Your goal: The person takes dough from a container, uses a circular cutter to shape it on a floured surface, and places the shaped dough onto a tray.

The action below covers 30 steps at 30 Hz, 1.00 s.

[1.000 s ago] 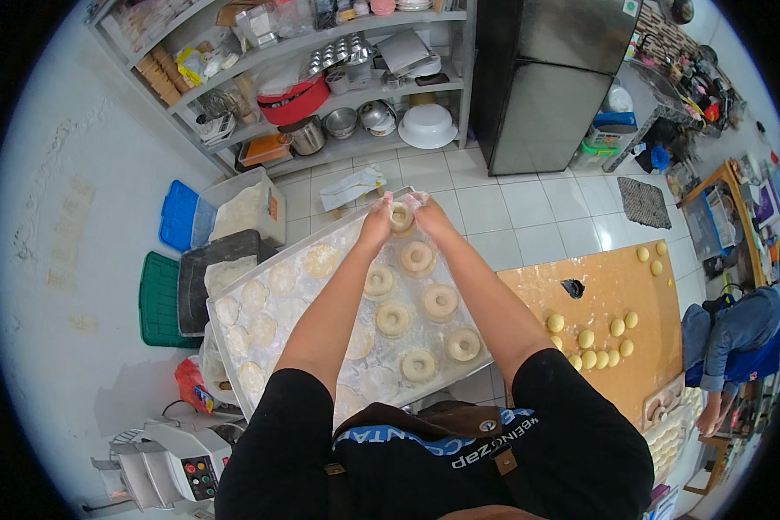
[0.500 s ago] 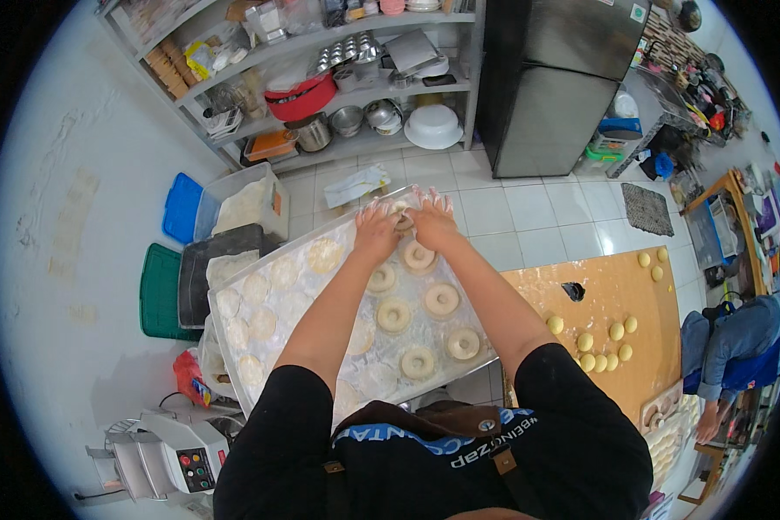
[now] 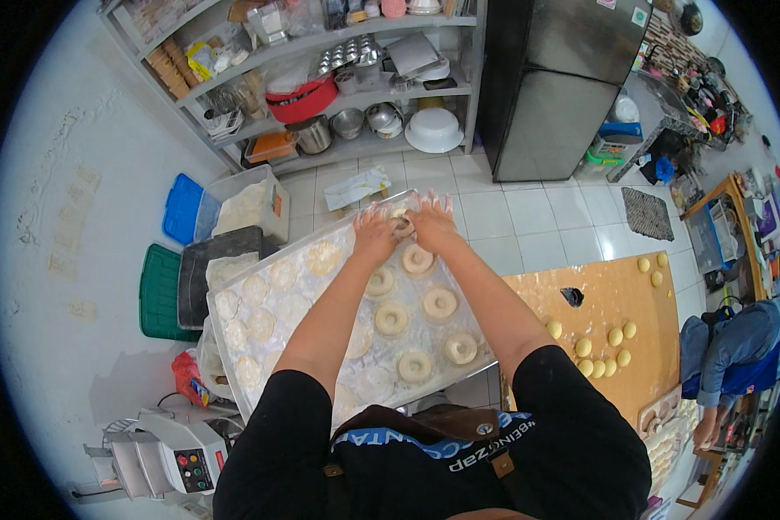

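Observation:
At the far end of the floured metal tray [image 3: 295, 247], my left hand [image 3: 375, 232] and my right hand [image 3: 432, 224] hold a pale dough ring [image 3: 400, 224] between them. My thumbs and inner fingers touch its sides, the outer fingers are spread, and flour coats the fingertips. My hands partly cover this ring. More rings lie closer to me on the tray's right half, among them a dough ring [image 3: 439, 303] and another dough ring [image 3: 415, 366]. Flat round floury marks [image 3: 260, 325] cover the left half.
Right of the tray stands a wooden table [image 3: 529, 295] with several yellow dough balls [image 3: 584, 347]. A co-worker's hand [image 3: 706, 429] is beside a lower tray of dough at far right. A dough mixer [image 3: 182, 459], flour bin [image 3: 251, 212], shelves [image 3: 355, 143] and fridge [image 3: 550, 121] surround me.
My hands stay around the same dough ring with only a slight shift. At far right, the co-worker's hand has moved slightly, and one dough ball has gone from the wooden table's cluster.

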### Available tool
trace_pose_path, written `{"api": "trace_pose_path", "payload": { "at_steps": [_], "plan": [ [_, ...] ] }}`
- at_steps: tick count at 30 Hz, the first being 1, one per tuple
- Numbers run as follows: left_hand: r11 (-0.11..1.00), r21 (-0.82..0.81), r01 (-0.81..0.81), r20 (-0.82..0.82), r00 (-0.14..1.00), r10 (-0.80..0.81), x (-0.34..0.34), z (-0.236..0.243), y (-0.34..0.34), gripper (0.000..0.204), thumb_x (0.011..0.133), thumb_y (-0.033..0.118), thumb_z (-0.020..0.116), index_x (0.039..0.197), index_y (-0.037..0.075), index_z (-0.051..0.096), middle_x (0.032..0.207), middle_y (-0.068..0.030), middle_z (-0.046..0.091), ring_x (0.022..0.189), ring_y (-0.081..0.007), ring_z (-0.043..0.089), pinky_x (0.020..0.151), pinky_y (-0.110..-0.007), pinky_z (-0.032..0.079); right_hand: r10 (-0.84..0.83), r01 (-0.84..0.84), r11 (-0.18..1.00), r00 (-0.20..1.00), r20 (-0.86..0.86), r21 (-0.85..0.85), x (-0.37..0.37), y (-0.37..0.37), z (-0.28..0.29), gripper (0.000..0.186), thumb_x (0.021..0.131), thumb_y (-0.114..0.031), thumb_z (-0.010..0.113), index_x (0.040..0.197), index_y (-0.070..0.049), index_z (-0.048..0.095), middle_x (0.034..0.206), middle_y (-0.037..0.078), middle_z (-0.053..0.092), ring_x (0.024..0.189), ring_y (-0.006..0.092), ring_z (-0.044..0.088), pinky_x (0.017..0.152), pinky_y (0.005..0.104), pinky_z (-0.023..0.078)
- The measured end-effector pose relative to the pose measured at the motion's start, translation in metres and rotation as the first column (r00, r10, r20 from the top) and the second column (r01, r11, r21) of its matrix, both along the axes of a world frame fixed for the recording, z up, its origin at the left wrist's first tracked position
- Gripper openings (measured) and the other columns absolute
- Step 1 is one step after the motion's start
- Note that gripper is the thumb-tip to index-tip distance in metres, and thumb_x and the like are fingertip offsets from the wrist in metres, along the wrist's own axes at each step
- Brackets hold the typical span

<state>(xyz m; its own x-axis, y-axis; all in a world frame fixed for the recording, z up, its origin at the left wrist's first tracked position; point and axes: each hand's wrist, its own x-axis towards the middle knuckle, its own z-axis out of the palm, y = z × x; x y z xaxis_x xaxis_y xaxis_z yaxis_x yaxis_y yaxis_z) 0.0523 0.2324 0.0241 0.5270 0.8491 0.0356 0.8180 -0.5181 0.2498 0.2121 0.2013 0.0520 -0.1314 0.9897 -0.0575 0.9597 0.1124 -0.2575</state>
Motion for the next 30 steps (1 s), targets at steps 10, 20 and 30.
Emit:
{"api": "trace_pose_path", "payload": {
  "at_steps": [10, 20, 30],
  "plan": [
    [0.994, -0.01, -0.113, 0.069, 0.991, 0.113, -0.002, 0.01, -0.003, 0.057, 0.075, 0.028, 0.069, 0.126, 0.015, 0.047, 0.143, -0.0086, 0.033, 0.135, -0.0316, 0.023, 0.108, -0.053, 0.016, -0.058, 0.059, 0.998, 0.991, -0.12, 0.003, 0.004, 0.008, 0.019, 0.04, 0.076, -0.011, 0.06, 0.116, -0.018, 0.056, 0.134, 0.012, 0.043, 0.129, 0.0334, 0.033, 0.105, 0.0565, 0.022],
    [0.992, -0.016, 0.127, -0.108, 0.986, -0.128, -0.003, 0.011, -0.009, 0.079, 0.085, 0.049, 0.052, 0.145, 0.012, 0.017, 0.151, -0.0078, 0.017, 0.14, -0.0301, 0.012, 0.112, -0.053, 0.005, -0.127, 0.216, 0.946, 0.933, -0.336, 0.242, 0.017, -0.005, 0.032, 0.044, 0.071, -0.002, 0.059, 0.113, -0.013, 0.057, 0.116, 0.014, 0.055, 0.112, 0.0325, 0.048, 0.095, 0.0437, 0.037],
    [0.998, 0.055, -0.021, 0.034, 0.999, 0.019, -0.081, 0.057, -0.101, 0.079, 0.069, 0.031, 0.073, 0.138, 0.016, 0.036, 0.15, -0.0152, 0.014, 0.139, -0.0394, 0.005, 0.108, -0.058, 0.004, -0.074, 0.049, 0.995, 0.951, -0.3, -0.09, -0.017, -0.127, 0.013, 0.068, 0.071, -0.007, 0.065, 0.133, -0.01, 0.038, 0.13, 0.019, 0.046, 0.126, 0.0336, 0.039, 0.105, 0.0473, 0.027]
  ]
}}
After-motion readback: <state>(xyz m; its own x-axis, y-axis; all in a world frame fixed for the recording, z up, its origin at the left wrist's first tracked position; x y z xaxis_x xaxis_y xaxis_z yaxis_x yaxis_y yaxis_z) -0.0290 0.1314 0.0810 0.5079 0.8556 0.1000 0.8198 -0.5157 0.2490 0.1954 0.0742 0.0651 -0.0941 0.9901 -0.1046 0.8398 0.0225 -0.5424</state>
